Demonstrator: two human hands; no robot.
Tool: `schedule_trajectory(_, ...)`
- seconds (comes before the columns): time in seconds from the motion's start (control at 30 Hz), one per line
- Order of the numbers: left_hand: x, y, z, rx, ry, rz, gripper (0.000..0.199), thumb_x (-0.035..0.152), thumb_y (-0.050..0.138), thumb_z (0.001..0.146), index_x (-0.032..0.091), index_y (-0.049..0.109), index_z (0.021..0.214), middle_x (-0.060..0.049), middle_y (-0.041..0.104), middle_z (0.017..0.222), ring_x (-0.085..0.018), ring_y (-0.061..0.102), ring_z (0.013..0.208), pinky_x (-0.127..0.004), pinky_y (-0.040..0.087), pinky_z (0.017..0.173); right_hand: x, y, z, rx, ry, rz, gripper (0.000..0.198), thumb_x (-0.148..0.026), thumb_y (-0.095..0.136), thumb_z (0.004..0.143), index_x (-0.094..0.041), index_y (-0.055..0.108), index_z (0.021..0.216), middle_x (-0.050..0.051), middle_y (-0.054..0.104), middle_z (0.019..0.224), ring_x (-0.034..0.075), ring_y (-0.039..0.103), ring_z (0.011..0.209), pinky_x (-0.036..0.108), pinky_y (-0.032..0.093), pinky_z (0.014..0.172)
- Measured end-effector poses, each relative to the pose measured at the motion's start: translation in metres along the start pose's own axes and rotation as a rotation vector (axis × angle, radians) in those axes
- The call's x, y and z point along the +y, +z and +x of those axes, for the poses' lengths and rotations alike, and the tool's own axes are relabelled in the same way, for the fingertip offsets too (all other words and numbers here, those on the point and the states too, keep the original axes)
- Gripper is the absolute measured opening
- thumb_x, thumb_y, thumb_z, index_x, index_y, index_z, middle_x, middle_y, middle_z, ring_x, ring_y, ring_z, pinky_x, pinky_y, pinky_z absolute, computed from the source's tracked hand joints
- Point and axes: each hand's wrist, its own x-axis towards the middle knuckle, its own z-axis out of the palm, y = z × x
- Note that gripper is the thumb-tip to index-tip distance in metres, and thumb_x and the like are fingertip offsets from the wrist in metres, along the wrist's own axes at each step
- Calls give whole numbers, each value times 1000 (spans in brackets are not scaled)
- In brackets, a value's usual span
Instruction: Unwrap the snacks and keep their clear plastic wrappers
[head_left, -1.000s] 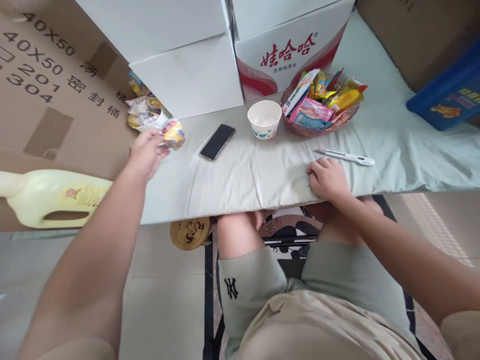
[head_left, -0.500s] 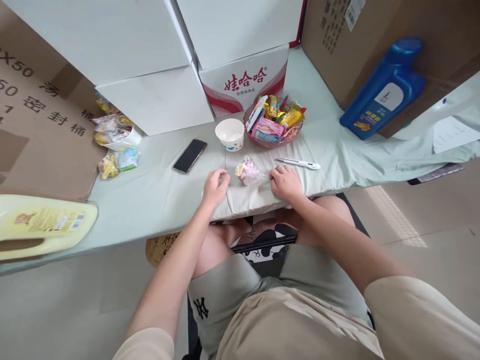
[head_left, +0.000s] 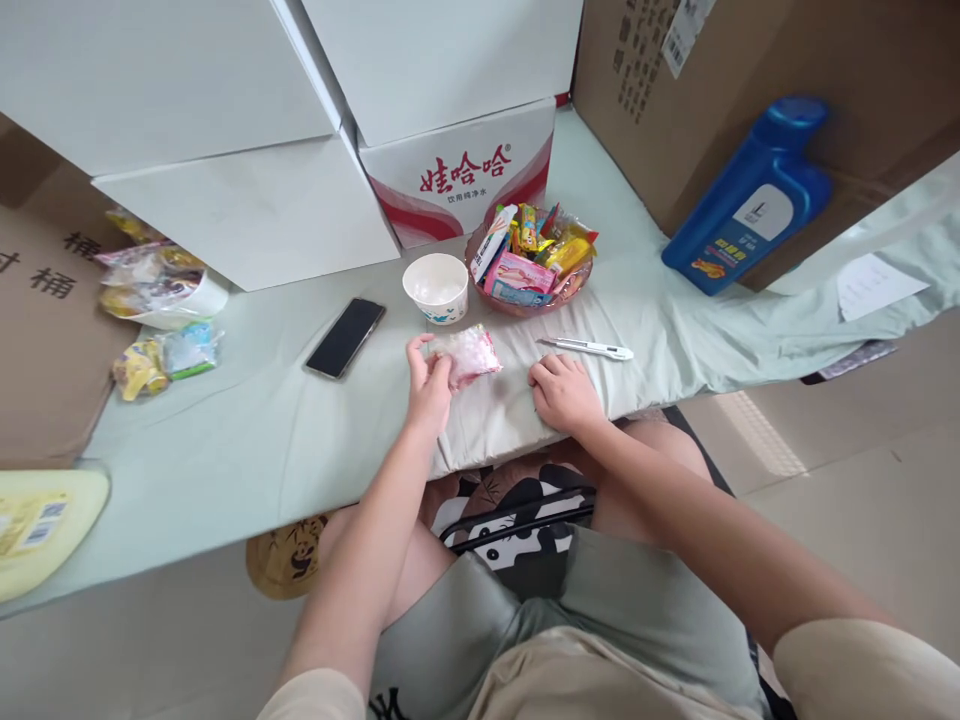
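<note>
A small clear plastic packet with pink and white contents (head_left: 474,357) is pinched at its left end between the thumb and fingers of my left hand (head_left: 429,388). Just behind it stands a white paper bowl (head_left: 436,290) with a blue-green print. My right hand (head_left: 564,393) rests on the cloth with its fingers curled in, and I see nothing in it. A white utility knife (head_left: 589,348) lies beyond those fingers, apart from them. To the right of the paper bowl, a pink see-through bowl (head_left: 540,300) is heaped with wrapped snacks.
A black phone (head_left: 345,338) lies left of the paper bowl. White cartons (head_left: 465,180) stand behind. A blue bottle (head_left: 750,200) leans by a brown box (head_left: 675,130) at right. At left are another filled bowl (head_left: 199,300), loose packets (head_left: 165,360) and a yellow bottle (head_left: 45,525).
My left hand has taken hold of the packet, which lay crumpled between my hands and now shows a flatter, pink-and-white face. My right hand stays on the cloth. The view has shifted.
</note>
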Motion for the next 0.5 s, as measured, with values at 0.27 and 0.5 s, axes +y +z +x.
schedule_trajectory(0.27,11,-23,9,-90,-149,-531,49,46,80,63,23,54,99,-1,63,99,-14,63,80,-25,57,67,4,-2,2,16,5,170,20,-16,48,87,-19,67,88,9,69,93,25,59,89,37,42,82)
schedule_trajectory(0.5,-9,-34,7,-27,90,-150,74,29,87,60,25,52,124,-2,61,106,-16,63,94,-27,53,85,41,-33,6,195,299,-5,34,-27,52,88,-17,66,118,16,66,128,34,58,117,48,45,98)
